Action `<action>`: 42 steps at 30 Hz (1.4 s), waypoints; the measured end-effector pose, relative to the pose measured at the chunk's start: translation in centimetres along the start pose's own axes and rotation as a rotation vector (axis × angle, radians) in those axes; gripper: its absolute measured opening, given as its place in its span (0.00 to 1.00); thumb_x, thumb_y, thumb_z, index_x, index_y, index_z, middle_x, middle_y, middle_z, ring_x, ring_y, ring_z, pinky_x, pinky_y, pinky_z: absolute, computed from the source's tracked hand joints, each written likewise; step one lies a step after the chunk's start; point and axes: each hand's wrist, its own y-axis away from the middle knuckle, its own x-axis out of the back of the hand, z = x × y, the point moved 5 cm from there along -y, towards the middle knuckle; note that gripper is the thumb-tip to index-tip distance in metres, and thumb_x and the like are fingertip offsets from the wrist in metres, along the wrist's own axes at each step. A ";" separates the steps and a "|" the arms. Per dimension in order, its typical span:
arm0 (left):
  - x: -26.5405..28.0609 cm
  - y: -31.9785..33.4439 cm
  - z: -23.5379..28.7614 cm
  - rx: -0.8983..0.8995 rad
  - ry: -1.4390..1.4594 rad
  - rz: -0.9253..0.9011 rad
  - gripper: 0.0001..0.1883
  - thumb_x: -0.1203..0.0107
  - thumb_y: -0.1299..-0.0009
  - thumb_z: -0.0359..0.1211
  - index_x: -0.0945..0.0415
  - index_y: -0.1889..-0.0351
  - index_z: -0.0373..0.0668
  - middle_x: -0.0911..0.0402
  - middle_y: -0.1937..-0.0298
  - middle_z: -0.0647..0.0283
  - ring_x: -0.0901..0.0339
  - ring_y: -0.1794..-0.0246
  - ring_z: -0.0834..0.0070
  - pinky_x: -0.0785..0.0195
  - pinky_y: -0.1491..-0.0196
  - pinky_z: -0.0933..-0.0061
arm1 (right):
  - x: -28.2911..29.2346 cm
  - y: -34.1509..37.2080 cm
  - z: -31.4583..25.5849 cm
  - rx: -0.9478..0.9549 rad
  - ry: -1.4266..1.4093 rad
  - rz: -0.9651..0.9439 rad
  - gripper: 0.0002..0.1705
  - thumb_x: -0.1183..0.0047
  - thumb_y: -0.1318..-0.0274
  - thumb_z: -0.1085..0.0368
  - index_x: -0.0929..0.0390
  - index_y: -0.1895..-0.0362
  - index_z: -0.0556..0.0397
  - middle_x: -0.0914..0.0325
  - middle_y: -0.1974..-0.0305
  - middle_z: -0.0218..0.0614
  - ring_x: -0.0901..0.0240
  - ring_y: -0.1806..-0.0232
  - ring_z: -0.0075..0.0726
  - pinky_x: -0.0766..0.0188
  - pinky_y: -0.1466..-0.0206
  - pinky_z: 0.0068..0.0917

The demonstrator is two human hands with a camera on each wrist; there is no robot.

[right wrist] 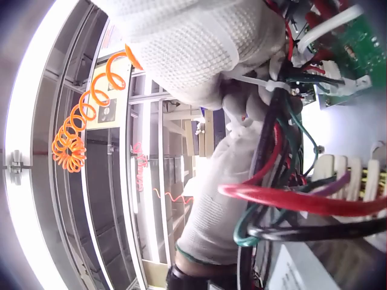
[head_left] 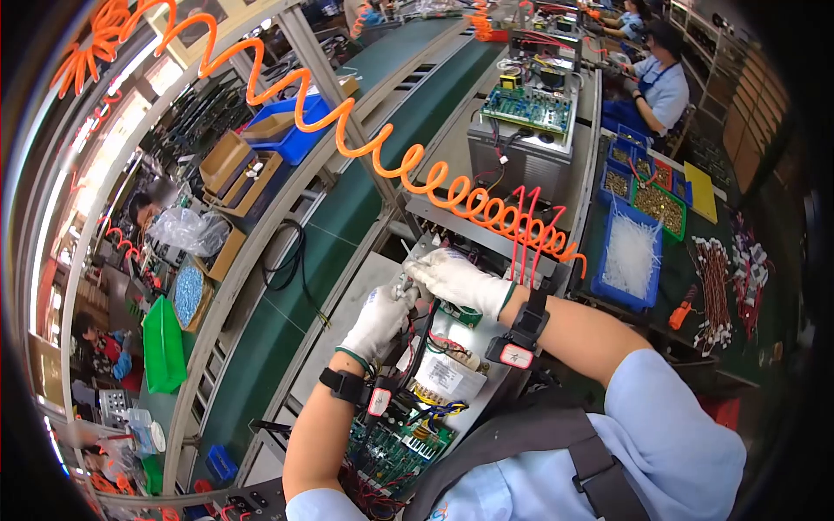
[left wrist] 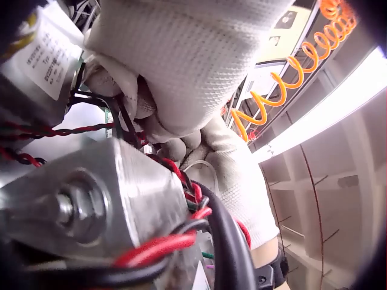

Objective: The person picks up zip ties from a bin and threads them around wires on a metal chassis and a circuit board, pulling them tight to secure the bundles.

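Observation:
Both hands wear white knitted gloves and meet at a wire bundle (right wrist: 275, 115) inside an open electronic unit. A white cable tie (right wrist: 272, 84) circles the bundle in the right wrist view, its tail running to the gloved fingers. My right hand (head_left: 460, 280) pinches the tie, its fingertips mostly hidden. Close against it, my left hand (head_left: 378, 321) has curled fingers at the bundle and grips the wires. Red and black wires (left wrist: 199, 205) pass beside a metal block with a bolt (left wrist: 75, 208) in the left wrist view.
A green circuit board (head_left: 391, 451) and a labelled component (head_left: 447, 379) sit in the unit near my body. An orange coiled hose (head_left: 417, 178) hangs across the front. A blue bin of white cable ties (head_left: 632, 252) stands at right; a green conveyor (head_left: 339, 217) runs at left.

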 end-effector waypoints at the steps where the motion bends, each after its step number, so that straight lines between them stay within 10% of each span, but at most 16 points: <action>1: -0.2 -0.8 -0.9 -0.007 -0.106 0.017 0.16 0.50 0.31 0.40 0.24 0.68 0.34 0.22 0.77 0.54 0.23 0.75 0.62 0.33 0.67 0.61 | -0.6 -0.2 0.5 0.025 0.027 0.024 0.24 0.68 0.30 0.51 0.24 0.53 0.53 0.22 0.58 0.50 0.27 0.53 0.54 0.32 0.47 0.38; 4: 0.1 -1.1 -0.5 -0.086 -0.180 0.079 0.15 0.48 0.33 0.38 0.25 0.71 0.32 0.23 0.77 0.57 0.26 0.75 0.69 0.34 0.69 0.65 | -2.0 -0.6 0.6 0.230 0.165 0.314 0.25 0.61 0.32 0.48 0.22 0.59 0.56 0.21 0.62 0.48 0.24 0.58 0.48 0.30 0.51 0.35; 5: 0.1 -0.8 0.0 -0.114 -0.166 0.089 0.15 0.46 0.34 0.36 0.25 0.73 0.31 0.23 0.79 0.60 0.28 0.77 0.74 0.35 0.71 0.68 | -1.1 0.1 -1.0 -0.125 -0.107 0.197 0.23 0.62 0.32 0.50 0.22 0.57 0.56 0.23 0.56 0.51 0.28 0.50 0.54 0.33 0.45 0.37; 8: 0.7 0.2 1.4 -0.099 -0.158 0.028 0.14 0.49 0.34 0.36 0.23 0.69 0.32 0.20 0.75 0.53 0.24 0.75 0.65 0.33 0.69 0.64 | -0.8 -1.3 -0.1 0.060 -0.004 0.129 0.22 0.60 0.32 0.52 0.23 0.55 0.57 0.23 0.58 0.51 0.27 0.52 0.56 0.31 0.47 0.37; 9: 0.3 -1.7 -1.6 -0.212 -0.282 -0.003 0.16 0.52 0.31 0.42 0.22 0.61 0.38 0.19 0.67 0.44 0.21 0.62 0.48 0.31 0.57 0.53 | 0.3 -1.0 -0.2 0.078 0.000 0.196 0.20 0.56 0.33 0.54 0.25 0.54 0.59 0.22 0.60 0.48 0.25 0.54 0.49 0.29 0.51 0.37; 11: 1.4 -0.8 -1.2 -0.276 -0.357 0.128 0.14 0.52 0.32 0.40 0.24 0.59 0.40 0.20 0.64 0.43 0.22 0.60 0.47 0.31 0.57 0.51 | 4.6 1.0 -4.0 0.096 -0.273 0.197 0.20 0.50 0.37 0.58 0.28 0.48 0.61 0.23 0.60 0.39 0.25 0.63 0.30 0.27 0.57 0.29; 15: 5.2 5.8 5.8 -0.375 -0.229 0.163 0.12 0.54 0.33 0.35 0.23 0.59 0.41 0.21 0.62 0.44 0.24 0.58 0.45 0.33 0.57 0.50 | 7.2 4.0 -7.8 0.188 -0.345 0.115 0.33 0.41 0.47 0.62 0.36 0.38 0.61 0.29 0.49 0.44 0.26 0.59 0.30 0.27 0.55 0.27; 16: 5.3 7.1 6.6 -0.355 -0.208 0.138 0.14 0.50 0.34 0.31 0.23 0.53 0.36 0.21 0.69 0.50 0.22 0.70 0.65 0.30 0.65 0.66 | 6.9 4.5 -8.5 0.263 -0.351 0.100 0.34 0.40 0.48 0.63 0.36 0.39 0.61 0.29 0.50 0.44 0.26 0.58 0.30 0.27 0.54 0.27; 21: 5.1 11.5 6.5 -0.366 -0.100 0.013 0.13 0.49 0.31 0.30 0.27 0.49 0.40 0.21 0.69 0.59 0.29 0.79 0.78 0.34 0.72 0.72 | 5.0 5.1 -14.1 0.505 -0.167 -0.052 0.14 0.40 0.49 0.73 0.22 0.56 0.61 0.21 0.62 0.35 0.25 0.59 0.25 0.28 0.55 0.24; 24: 6.7 13.7 5.5 -0.214 -0.048 0.024 0.06 0.50 0.31 0.29 0.24 0.64 0.37 0.30 0.78 0.73 0.37 0.79 0.88 0.40 0.76 0.77 | 5.1 4.9 -17.0 0.378 -0.194 -0.126 0.12 0.41 0.47 0.71 0.21 0.58 0.61 0.20 0.62 0.38 0.23 0.59 0.26 0.27 0.55 0.23; 30: 7.2 15.5 4.0 -0.404 0.438 -0.066 0.08 0.50 0.31 0.32 0.23 0.69 0.39 0.30 0.77 0.77 0.41 0.78 0.91 0.47 0.77 0.84 | 3.8 5.0 -18.4 0.523 -0.090 0.009 0.11 0.42 0.45 0.64 0.20 0.61 0.57 0.20 0.68 0.38 0.22 0.68 0.34 0.27 0.64 0.26; 42: 9.0 13.6 2.0 -0.167 0.590 0.208 0.23 0.51 0.25 0.45 0.26 0.48 0.30 0.20 0.71 0.67 0.43 0.85 0.94 0.52 0.82 0.89 | 13.2 0.8 -15.7 0.622 0.013 0.364 0.11 0.43 0.42 0.63 0.21 0.62 0.58 0.20 0.70 0.37 0.22 0.71 0.29 0.27 0.68 0.25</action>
